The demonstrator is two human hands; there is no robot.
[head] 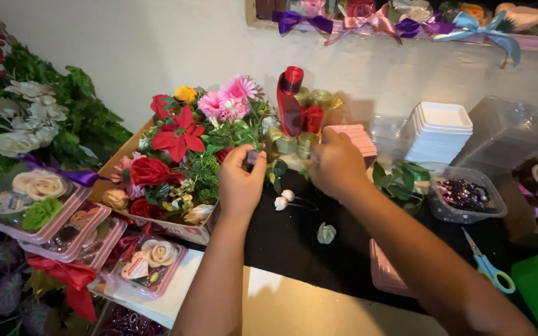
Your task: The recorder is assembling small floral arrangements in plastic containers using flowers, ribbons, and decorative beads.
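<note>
My left hand (239, 182) is up over the black-covered table (294, 242), thumb and fingertips pinched on a small pale piece (253, 157) I can't make out, right beside the cardboard box packed with red, pink and yellow artificial flowers (188, 149) along the table's left edge. My right hand (336, 165) is curled, knuckles toward me, and its fingertips are hidden, so I can't tell what it grips; it sits near the gold ribbon rolls (294, 144) and the red ribbon spools (294, 102) at the back edge. Just below my hands lie two little white flower buds (284, 200) and one more pale bud (326, 233). Toward the right edge sit a clear tub of dark beads (466, 198), a stack of white square trays (438, 132) and blue-handled scissors (488, 266).
</note>
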